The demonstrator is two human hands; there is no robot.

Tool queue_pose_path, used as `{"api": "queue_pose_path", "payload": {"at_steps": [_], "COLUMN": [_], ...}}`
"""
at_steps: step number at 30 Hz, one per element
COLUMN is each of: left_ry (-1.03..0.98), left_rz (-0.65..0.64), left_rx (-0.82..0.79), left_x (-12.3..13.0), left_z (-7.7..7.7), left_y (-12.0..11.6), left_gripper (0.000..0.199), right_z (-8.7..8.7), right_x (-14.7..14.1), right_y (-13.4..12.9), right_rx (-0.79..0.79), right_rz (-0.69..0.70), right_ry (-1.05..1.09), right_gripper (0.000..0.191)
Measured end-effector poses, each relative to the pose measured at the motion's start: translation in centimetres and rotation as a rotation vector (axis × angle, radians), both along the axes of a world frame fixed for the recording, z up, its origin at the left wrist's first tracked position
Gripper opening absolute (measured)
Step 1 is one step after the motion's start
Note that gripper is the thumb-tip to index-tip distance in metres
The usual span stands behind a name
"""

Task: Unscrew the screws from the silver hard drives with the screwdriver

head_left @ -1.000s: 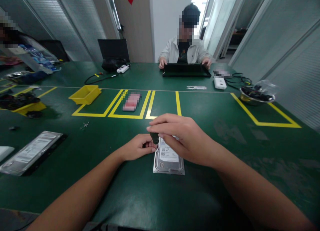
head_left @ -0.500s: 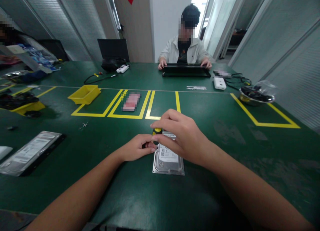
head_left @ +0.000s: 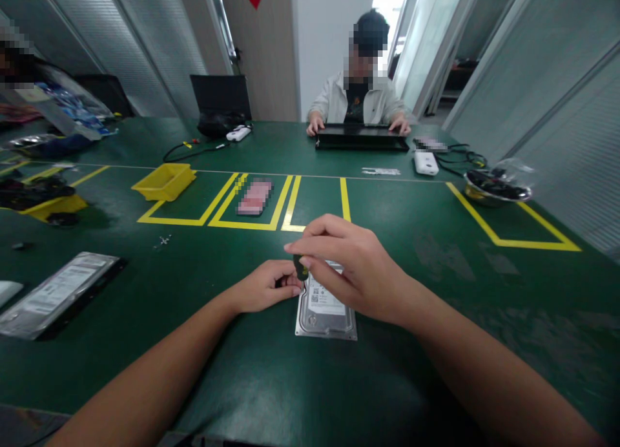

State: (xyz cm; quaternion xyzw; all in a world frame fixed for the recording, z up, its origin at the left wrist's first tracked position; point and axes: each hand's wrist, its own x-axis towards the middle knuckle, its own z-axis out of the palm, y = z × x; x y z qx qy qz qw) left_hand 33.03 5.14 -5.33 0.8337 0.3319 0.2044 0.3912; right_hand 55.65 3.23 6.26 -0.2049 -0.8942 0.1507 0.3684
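A silver hard drive (head_left: 329,324) with a white label lies flat on the green table in front of me. Its upper part is hidden behind my right hand (head_left: 356,263), whose thumb and fingers are closed around the black and yellow handle of a screwdriver (head_left: 301,268). The screwdriver stands nearly upright over the drive's left edge, and its tip is too small to make out. At that same edge, my left hand (head_left: 268,285) is closed, fingers curled and thumb against the drive beside the screwdriver.
Another hard drive (head_left: 61,295) lies to the left, with small loose screws (head_left: 165,240) beyond it. A yellow bin (head_left: 165,182) and a pink phone-like object (head_left: 255,197) sit near yellow tape. A metal bowl (head_left: 496,187) stands right. Across the table, a person (head_left: 358,98) holds a black panel (head_left: 361,137).
My right fingers have shifted slightly left over the screwdriver handle, and the handle has turned or tilted a little. My left hand and the hard drive have stayed in place.
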Motion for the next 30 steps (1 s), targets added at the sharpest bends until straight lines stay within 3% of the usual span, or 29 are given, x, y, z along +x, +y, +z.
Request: {"api": "queue_pose_path", "payload": {"at_steps": [5,14,23,30], "left_ry": [0.013,0.017,0.046,0.049], "left_rz": [0.005,0.014,-0.002,0.015], "left_rx": [0.021,0.010,0.050,0.024], "left_x": [-0.07,0.00,-0.06,-0.09], "left_z": [-0.01,0.32,0.28,0.29], "left_y": [-0.08,-0.21,-0.11,-0.17], "left_gripper": [0.025,0.026,0.023,0.022], "right_z": [0.23,0.77,0.80,0.65], "right_x": [0.13,0.38,0.19,0.23], "right_y": [-0.06,-0.42,-0.46,-0.16], "right_rx": [-0.032,-0.052,-0.021,0.009], "right_rz": [0.079,0.044,0.004,0.026], "right_ry": [0.014,-0.055,-0.065,-0.056], "right_gripper": [0.032,0.035,0.018,0.021]}}
